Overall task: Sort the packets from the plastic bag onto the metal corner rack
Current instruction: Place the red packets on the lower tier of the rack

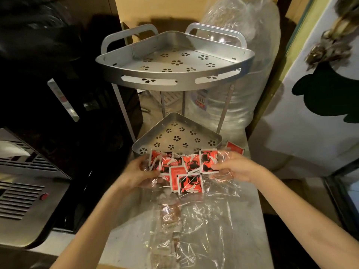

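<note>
A cluster of red packets [182, 169] lies in the clear plastic bag [194, 210] on the desk [250, 220], just before the metal corner rack's [174, 74] lower tray. The left hand [138, 169] and right hand [236, 167] pinch the cluster's two ends.

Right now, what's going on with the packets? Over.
Both hands, left and right, holding red packets at the lower shelf. Both shelves bare. One packet loose beside the rack. Plastic bag lying on the table.
</note>
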Motion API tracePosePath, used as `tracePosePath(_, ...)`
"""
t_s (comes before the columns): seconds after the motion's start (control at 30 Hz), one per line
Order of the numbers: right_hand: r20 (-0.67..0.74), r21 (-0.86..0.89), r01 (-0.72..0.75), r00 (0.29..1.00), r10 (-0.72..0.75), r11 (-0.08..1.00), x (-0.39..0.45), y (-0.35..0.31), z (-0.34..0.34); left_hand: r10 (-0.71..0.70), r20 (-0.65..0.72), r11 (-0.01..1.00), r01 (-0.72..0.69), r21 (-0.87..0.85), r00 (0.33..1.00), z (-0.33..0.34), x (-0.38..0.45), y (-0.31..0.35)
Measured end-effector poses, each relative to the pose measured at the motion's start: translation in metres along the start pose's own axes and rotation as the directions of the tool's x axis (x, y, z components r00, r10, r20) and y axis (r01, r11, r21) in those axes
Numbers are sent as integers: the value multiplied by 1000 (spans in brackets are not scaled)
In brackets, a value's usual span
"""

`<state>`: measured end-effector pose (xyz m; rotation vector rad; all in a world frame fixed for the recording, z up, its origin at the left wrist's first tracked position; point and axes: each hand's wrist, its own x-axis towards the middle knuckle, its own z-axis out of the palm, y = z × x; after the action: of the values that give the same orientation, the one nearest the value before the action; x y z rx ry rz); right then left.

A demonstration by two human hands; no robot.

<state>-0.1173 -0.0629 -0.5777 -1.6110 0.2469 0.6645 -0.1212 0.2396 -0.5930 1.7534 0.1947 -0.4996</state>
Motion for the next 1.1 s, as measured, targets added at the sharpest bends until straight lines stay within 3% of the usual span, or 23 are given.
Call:
tracePosePath(0.17, 49, 90, 48, 997, -52, 995, -2, -34, -5, 137, -71, 991, -137, -6, 988, -3, 1, 35)
tracePosePath(0.33, -101, 169, 142, 987, -126, 975, 8, -68, -5, 227, -64, 972, -231, -48, 972, -7, 13, 74)
tracePosePath(0.73, -152, 233, 255, 963, -224, 938, 28, -66, 1, 139, -141, 987, -149, -62, 980, -5, 39, 82)
tracePosePath(0.93, -145, 278, 232, 970, -198, 932, 27, -44, 5, 152, -188, 985, -163, -47, 970, -1, 37, 62)
tracePosePath(1.1, -150, 365, 125, 986, -74, 923, 33, -24, 10, 130, -214, 985, -151, -86, 968, 12, 35, 41)
